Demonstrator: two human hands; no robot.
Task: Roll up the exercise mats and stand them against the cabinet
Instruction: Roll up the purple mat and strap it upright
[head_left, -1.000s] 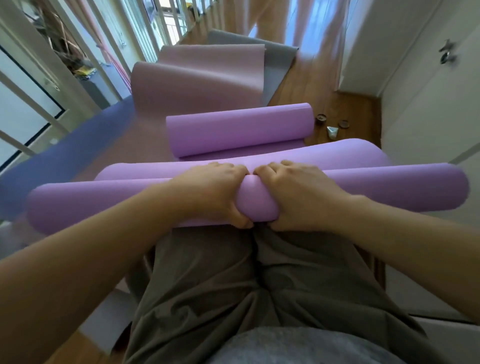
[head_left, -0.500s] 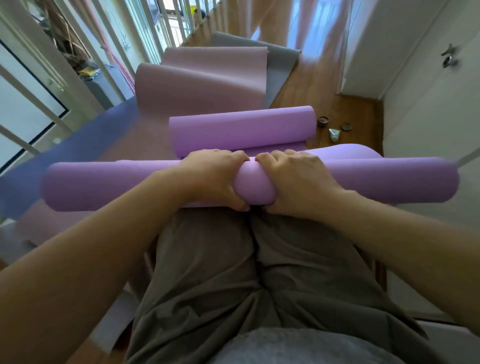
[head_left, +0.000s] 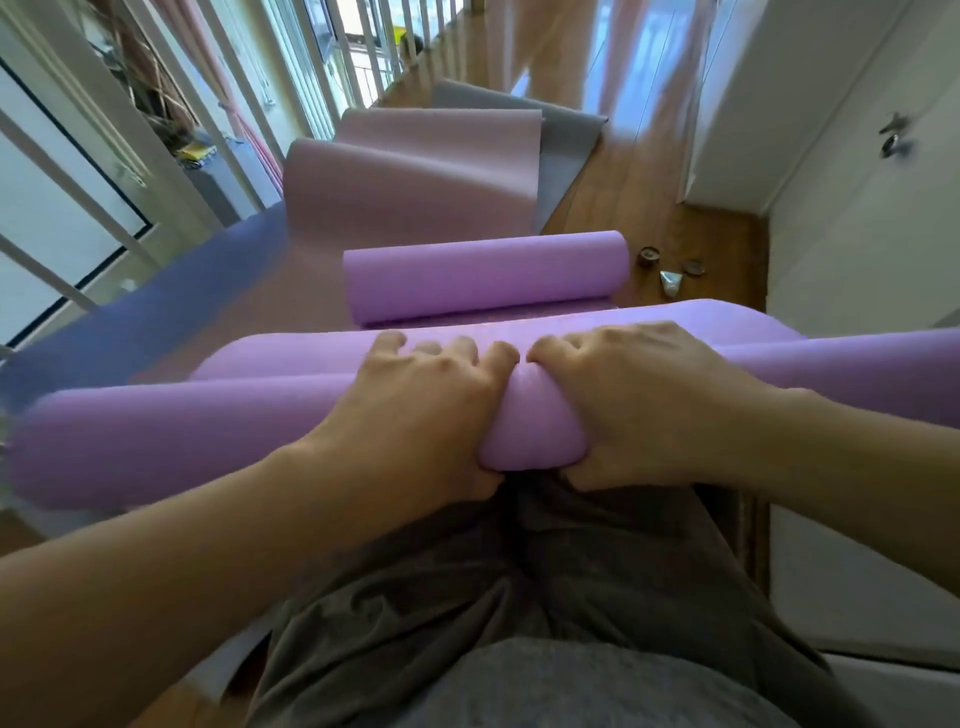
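Wooden floor (head_left: 639, 171) | purple mat roll (head_left: 171, 441) | fingers (head_left: 452, 353) curled over top

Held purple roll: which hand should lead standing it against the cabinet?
Right, probably. Left hand and right hand both grip the purple roll mid-length, but the white doors, likely the cabinet, stand on the right; railing on the left.

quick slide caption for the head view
Left hand and right hand grip a rolled purple mat; a second purple roll lies ahead.
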